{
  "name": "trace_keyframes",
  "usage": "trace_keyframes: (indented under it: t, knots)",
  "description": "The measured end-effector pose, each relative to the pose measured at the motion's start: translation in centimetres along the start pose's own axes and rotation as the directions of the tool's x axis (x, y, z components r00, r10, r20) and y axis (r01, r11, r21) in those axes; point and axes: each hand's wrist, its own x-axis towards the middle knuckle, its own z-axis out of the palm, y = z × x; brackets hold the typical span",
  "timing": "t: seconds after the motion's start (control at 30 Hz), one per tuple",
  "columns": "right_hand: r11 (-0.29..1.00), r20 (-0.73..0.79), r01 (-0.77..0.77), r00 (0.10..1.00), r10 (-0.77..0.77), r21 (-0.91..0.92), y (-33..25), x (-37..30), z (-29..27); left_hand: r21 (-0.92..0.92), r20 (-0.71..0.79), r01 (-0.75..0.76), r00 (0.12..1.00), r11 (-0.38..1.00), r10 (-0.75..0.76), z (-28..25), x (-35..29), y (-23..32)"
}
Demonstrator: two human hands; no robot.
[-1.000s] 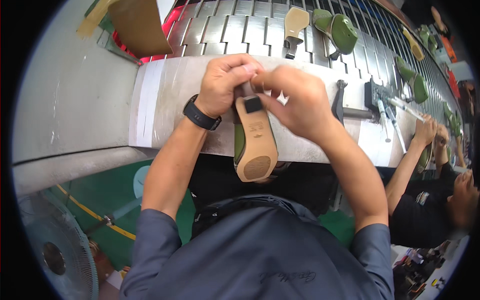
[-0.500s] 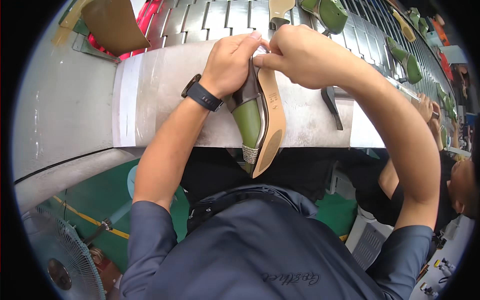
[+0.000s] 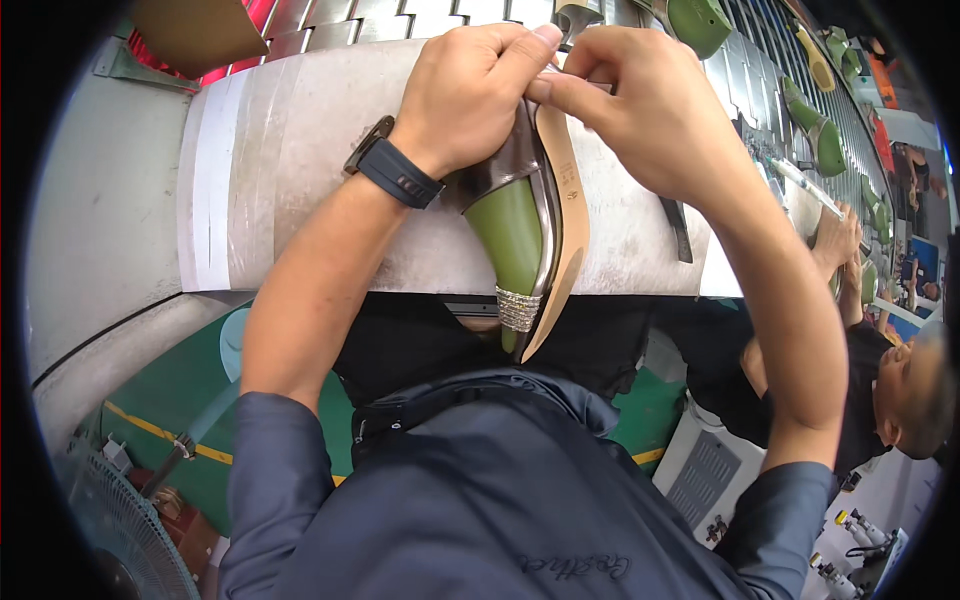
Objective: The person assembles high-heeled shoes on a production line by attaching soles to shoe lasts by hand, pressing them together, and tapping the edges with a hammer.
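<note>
A sandal (image 3: pixel 510 225) lies on its side, its tan sole facing right. A green last fills it, the heel part is dark brown, and a glittering band crosses near the toe, which hangs over the bench's near edge. My left hand (image 3: pixel 470 95) is closed round the heel end. Opposite it, my right hand (image 3: pixel 640 100) pinches with thumb and fingers at the same heel end; what lies between them is hidden. A dark flat bar-like tool (image 3: pixel 679 230) rests on the bench, to the right of the sandal, partly behind my right forearm.
The pale bench (image 3: pixel 310 170) ends just in front of me. Beyond it runs a slatted metal conveyor (image 3: pixel 385 25) carrying green lasts (image 3: pixel 700 25) and a tan sole (image 3: pixel 815 58). A co-worker's hand (image 3: pixel 838 240) is at the right. A fan (image 3: pixel 115 530) stands lower left.
The view has shifted a little. The sandal stands slightly more upright in the picture, showing more of its green side and less of its sole. Both hands remain at the heel end.
</note>
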Motion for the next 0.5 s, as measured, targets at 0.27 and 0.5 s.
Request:
trace_keyframes:
  t: [0.27, 0.5]
  knots:
    - [0.427, 0.073, -0.144, 0.981, 0.179, 0.893, 2.5, -2.9, 5.2, 0.213, 0.074, 0.098, 0.991, 0.972, -0.116, -0.3, 0.0, 2.2]
    - [0.497, 0.038, -0.081, 0.995, 0.095, 0.864, 2.7, -1.7, 5.8, 0.060, -0.018, 0.028, 0.999, 0.998, -0.027, 0.5, -0.4, 2.5]
